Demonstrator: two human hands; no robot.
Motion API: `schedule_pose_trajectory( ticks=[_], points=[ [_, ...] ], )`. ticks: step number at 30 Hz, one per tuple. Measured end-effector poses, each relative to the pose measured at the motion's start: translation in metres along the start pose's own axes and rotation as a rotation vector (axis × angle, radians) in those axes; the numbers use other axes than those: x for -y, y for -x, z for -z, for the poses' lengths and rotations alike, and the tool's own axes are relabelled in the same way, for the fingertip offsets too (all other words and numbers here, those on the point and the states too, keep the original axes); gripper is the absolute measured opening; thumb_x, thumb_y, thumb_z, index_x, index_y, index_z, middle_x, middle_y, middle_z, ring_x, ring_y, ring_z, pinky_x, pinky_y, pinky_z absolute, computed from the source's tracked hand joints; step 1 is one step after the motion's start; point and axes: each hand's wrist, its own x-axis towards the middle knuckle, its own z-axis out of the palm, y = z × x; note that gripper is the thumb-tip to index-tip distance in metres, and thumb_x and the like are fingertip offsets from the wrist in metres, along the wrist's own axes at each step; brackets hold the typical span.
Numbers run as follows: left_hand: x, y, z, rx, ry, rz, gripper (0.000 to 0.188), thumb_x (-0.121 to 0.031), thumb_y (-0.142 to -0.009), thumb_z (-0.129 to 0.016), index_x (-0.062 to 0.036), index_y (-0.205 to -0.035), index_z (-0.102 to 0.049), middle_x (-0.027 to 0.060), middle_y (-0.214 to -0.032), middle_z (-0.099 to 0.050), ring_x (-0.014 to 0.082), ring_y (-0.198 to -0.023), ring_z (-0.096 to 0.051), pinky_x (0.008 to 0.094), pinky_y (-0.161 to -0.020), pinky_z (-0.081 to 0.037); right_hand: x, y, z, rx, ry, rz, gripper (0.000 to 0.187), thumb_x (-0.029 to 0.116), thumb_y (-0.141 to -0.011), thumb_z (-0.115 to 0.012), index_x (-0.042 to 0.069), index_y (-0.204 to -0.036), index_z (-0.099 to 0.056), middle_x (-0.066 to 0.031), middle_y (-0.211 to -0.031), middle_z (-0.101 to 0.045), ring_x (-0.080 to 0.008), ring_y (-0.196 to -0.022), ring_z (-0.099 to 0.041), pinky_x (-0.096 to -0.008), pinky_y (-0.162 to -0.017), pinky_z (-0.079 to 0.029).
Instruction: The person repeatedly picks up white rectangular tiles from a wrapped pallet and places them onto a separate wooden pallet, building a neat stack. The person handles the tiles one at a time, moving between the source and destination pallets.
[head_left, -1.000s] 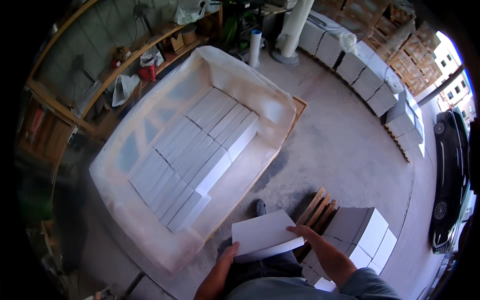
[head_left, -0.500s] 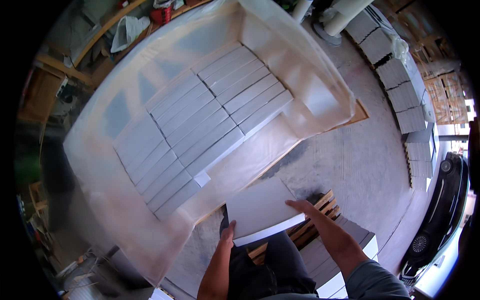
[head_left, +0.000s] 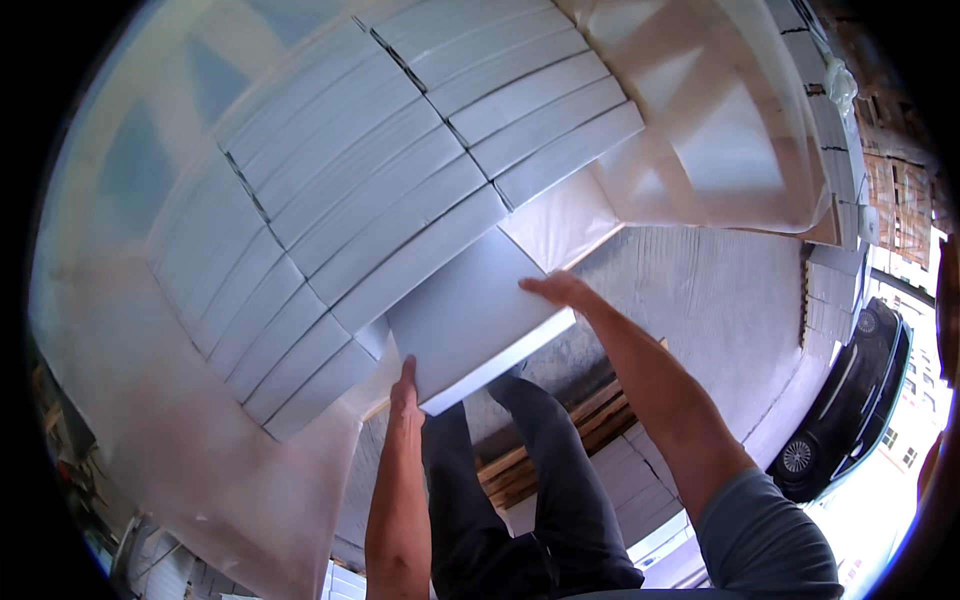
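I hold a flat white block [head_left: 470,315] with both hands, tilted, its far edge against the row of stacked white blocks [head_left: 380,200] on the plastic-lined pallet. My left hand [head_left: 405,385] grips the block's near left corner from below. My right hand [head_left: 560,290] lies on its right edge, fingers spread along it. The blocks stand in tight rows inside a translucent white plastic sheet [head_left: 700,130] that rises around them.
My dark trouser legs [head_left: 520,470] stand over a wooden pallet [head_left: 560,430] with pale blocks [head_left: 640,480] on it. Grey concrete floor [head_left: 700,300] lies to the right. A dark car [head_left: 850,400] is parked at the far right, near more stacked blocks [head_left: 830,300].
I have stepped closer to the lined pallet and carried the block forward and up, from in front of my legs to the edge of the stacked rows.
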Motion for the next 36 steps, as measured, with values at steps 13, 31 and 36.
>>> schedule_pose_trajectory(
  ticks=[13,31,36],
  points=[
    [-0.019,0.016,-0.013,0.174,0.306,-0.024,0.052,-0.043,-0.09,-0.052,-0.0031,-0.123,-0.048,0.0078,-0.115,-0.057,0.0248,-0.109,-0.053,0.0368,-0.092,-0.043,0.042,-0.012,0.018,0.015,-0.102,-0.109,0.078,0.064,-0.08,-0.047,-0.004,-0.116,-0.057,-0.0219,-0.115,-0.059,-0.0327,-0.108,-0.055,-0.0385,-0.091,-0.041],
    [-0.031,0.074,-0.032,0.085,0.066,-0.004,0.042,-0.024,-0.093,-0.046,-0.0022,-0.129,-0.038,0.0164,-0.126,-0.052,0.0319,-0.107,-0.057,0.0406,-0.079,-0.049,0.04,0.009,0.009,-0.153,-1.44,0.139,0.111,0.077,-0.076,-0.042,-0.015,-0.133,-0.02,-0.0288,-0.106,-0.056,-0.0339,-0.084,-0.065,-0.037,-0.063,-0.057],
    [-0.011,0.115,0.02,-0.043,-0.523,-0.046,0.044,-0.031,-0.087,-0.05,-0.0008,-0.119,-0.045,0.0199,-0.114,-0.056,0.031,-0.089,-0.063,0.0377,-0.065,-0.05,-0.006,0.073,-0.021,-0.093,-1.056,0.052,0.068,0.062,-0.084,-0.047,-0.004,-0.096,-0.059,-0.0155,-0.082,-0.064,-0.0208,-0.063,-0.062,-0.0297,-0.054,-0.049]
  ],
)
